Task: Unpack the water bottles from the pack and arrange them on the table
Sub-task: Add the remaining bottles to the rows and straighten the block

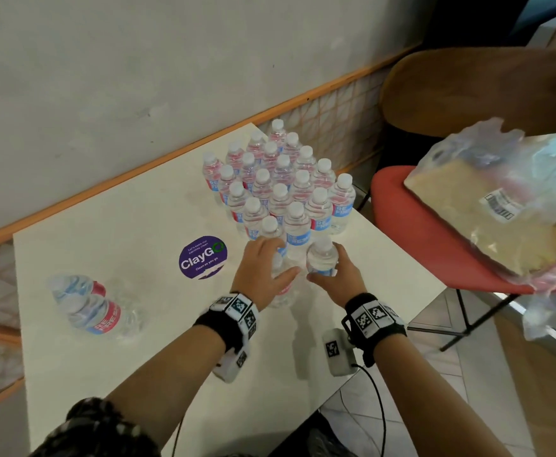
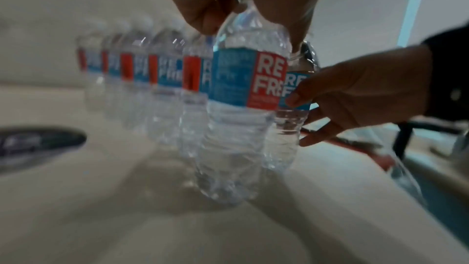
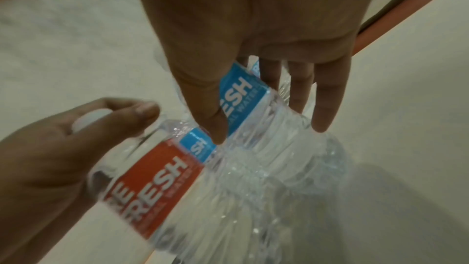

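The left hand (image 1: 263,270) is curling its fingers round the neck and shoulder of one upright water bottle (image 2: 238,119) at the near edge of the white table (image 1: 111,225); just beside it, the right hand (image 1: 336,278) is gripping a second bottle (image 1: 322,258) round its label. Beyond them the arranged bottles (image 1: 279,183) are standing in close rows; two more bottles (image 1: 85,308) are lying in torn wrap well to the left.

Light: soft and even on my table (image 1: 131,206), dim in both wrist views.
Shadows: faint under my bottles (image 1: 279,186).
Blur: wrist views smeared; edges bowed.
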Demonstrator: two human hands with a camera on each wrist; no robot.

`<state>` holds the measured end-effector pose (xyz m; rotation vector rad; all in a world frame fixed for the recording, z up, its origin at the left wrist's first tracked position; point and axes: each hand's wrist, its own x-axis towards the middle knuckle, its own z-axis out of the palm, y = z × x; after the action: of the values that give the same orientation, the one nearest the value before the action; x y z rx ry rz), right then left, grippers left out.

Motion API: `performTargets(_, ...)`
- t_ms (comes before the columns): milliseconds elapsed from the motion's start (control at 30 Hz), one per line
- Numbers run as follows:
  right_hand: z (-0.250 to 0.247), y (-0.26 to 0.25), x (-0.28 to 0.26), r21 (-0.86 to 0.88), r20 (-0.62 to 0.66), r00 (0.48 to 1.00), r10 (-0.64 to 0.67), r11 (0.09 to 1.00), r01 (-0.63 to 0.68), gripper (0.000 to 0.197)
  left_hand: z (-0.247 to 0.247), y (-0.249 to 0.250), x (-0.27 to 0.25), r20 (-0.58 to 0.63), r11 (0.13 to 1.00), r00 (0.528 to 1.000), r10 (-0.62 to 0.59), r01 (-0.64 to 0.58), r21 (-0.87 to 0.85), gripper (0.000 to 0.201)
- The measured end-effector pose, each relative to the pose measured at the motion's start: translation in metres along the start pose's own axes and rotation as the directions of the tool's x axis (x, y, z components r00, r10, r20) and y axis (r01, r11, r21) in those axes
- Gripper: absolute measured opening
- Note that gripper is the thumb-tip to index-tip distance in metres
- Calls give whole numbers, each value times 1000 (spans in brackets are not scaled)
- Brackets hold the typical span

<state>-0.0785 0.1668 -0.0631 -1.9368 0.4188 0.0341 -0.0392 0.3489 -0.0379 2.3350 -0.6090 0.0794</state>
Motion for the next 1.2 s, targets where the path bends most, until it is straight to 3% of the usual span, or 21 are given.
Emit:
performTargets(200, -14, 30, 18, 31, -71, 996, 58, 998, -56, 77, 11, -1, -9, 100, 956, 961, -256, 267, -118, 66)
performTargets(300, -15, 43, 27, 11, -96, 992, 81, 997, -80, 76, 15, 6, -5, 123, 941, 946, -302, 316, -124, 65)
performTargets(400, -12, 54, 32, -40, -90, 992, 84, 995, -88, 72, 21, 13, 2, 160, 946, 943, -291, 309, -100, 65)
performTargets(567, -9, 71, 38, -139, -80, 992, 94, 985, -104, 76, 36, 24, 2, 121, 917, 950, -289, 311, -248, 62)
performTargets(733, -10, 68, 48, -237, -55, 996, 74, 968, -85, 76, 42, 31, 15, 177, 898, 956, -233, 281, -339, 64)
performTargets(900, -11, 71, 51, -157, -65, 993, 95, 982, -105, 72, 44, 32, 27, 231, 901, 950, -211, 280, -332, 73)
performTargets(1067, -21, 73, 57, -50, -134, 982, 133, 989, -141, 70, 42, 36, 38, 349, 952, 927, -138, 221, -211, 78)
performTargets(1200, -25, 75, 59, -52, -131, 984, 117, 991, -125, 69, 49, 36, 46, 343, 953, 924, -167, 241, -185, 78)
